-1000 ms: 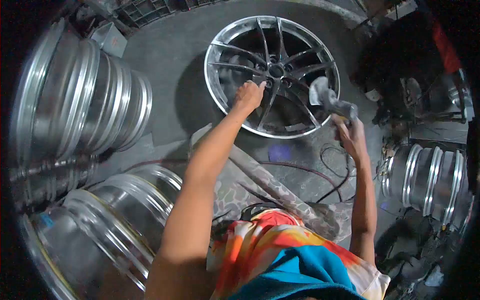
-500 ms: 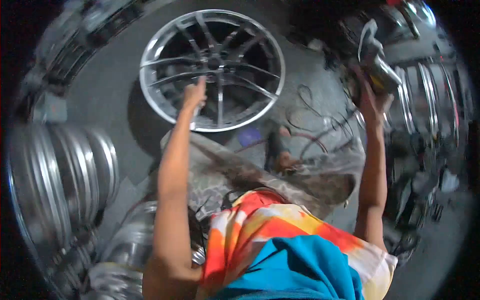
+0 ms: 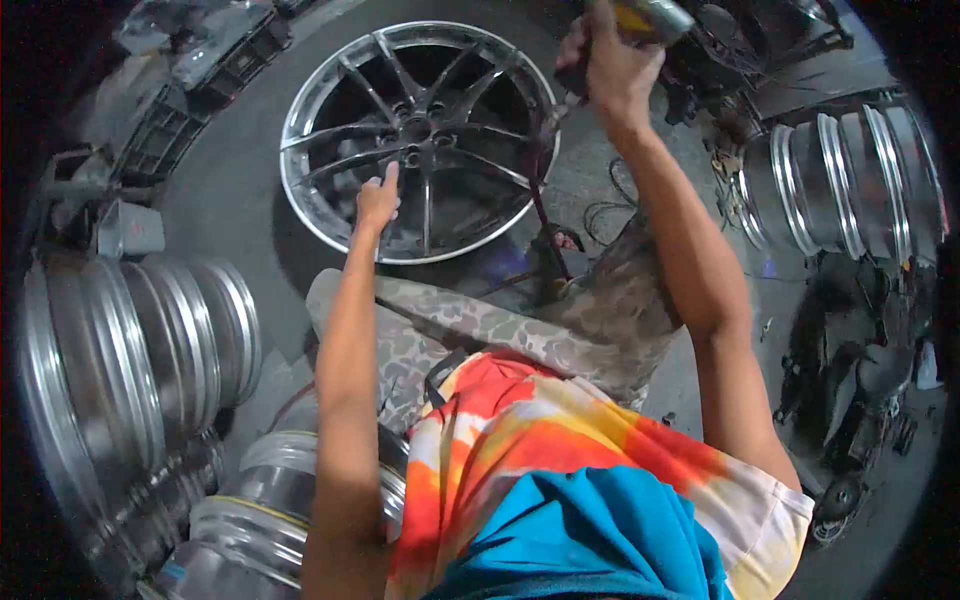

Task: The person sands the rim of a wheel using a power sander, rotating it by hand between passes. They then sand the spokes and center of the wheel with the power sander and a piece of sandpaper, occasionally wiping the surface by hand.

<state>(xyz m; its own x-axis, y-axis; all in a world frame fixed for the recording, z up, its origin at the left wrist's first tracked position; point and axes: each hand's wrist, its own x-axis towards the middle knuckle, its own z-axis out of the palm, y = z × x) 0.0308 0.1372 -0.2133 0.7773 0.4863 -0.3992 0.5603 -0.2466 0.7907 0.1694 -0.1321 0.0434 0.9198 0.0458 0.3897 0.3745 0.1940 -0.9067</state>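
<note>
A large alloy wheel rim (image 3: 428, 205) with thin, dark, shiny spokes and a bright outer lip lies in front of me. My left hand (image 3: 378, 202) is over its near spokes, index finger stretched toward the hub and the other fingers partly curled; nothing shows in it. At the top, right of the rim, my right hand (image 3: 622, 82) grips an air tool (image 3: 652, 20) with a silver and yellow body. Its working end is cut off by the frame edge. A dark red hose (image 3: 540, 205) hangs from its handle.
Stacked rims stand on the left (image 3: 150, 350) and right (image 3: 850, 185); more silver rims (image 3: 250, 535) are beside my left elbow. A grey plastic bin (image 3: 130, 230) and black crates (image 3: 160, 130) are at upper left. A looped cable (image 3: 605, 212) lies near my legs.
My right hand has swung left and upward with the air tool, from beside the right-hand rims to the wheel rim's far right edge. My left hand has shifted slightly.
</note>
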